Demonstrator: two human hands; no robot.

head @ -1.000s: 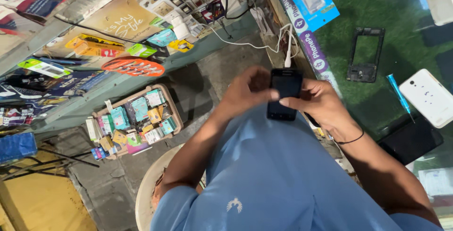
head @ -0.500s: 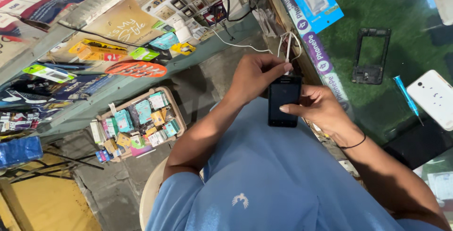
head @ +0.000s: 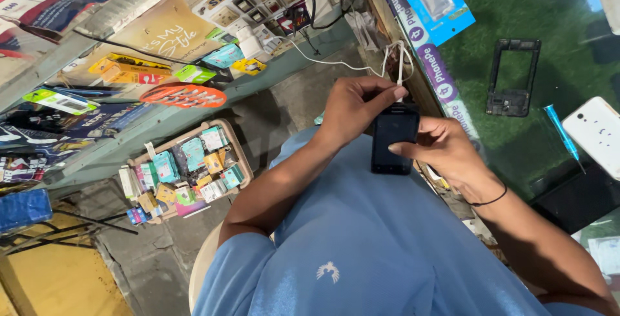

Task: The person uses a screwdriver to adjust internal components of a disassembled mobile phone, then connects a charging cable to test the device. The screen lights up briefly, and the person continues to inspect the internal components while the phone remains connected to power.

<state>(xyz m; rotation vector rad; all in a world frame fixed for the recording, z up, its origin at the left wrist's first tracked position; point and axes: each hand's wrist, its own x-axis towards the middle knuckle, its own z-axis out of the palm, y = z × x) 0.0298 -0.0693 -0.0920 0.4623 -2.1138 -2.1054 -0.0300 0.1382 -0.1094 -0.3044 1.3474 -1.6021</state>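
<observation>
Here, step in hand: judging by the grip, the person was seating or pulling a white cable [head: 399, 64] at the top edge of a small black phone [head: 394, 139]; which of the two cannot be told.
Phone: it was held over the lap, above the blue shirt [head: 361, 238], dark screen up, just short of the edge of the glass-topped surface [head: 516, 6].
Left hand [head: 354, 106]: its fingers were curled over the phone's top end and pinched at the spot where the cable met it.
Right hand [head: 445, 151]: it cupped the phone's right side from beneath, thumb lying across the lower screen edge, closed on the body rather than spread; a dark band sat at the wrist.
Cable: it looped up from the phone toward the corner of the surface and ran off left toward a shelf [head: 194, 96] of small boxes.
Next move, as a judgement: it called for a straight push or pull along the phone's long axis, with the right hand bracing the body so the port took no sideways strain.
Nearby on the surface: a bare black phone frame [head: 513, 77], a blue-handled screwdriver [head: 563, 136], a white phone back [head: 597, 135], a blue blister pack [head: 439, 2], all well apart from the hands.
Below: a tray [head: 240, 154] of small coloured packets lay on the floor.
</observation>
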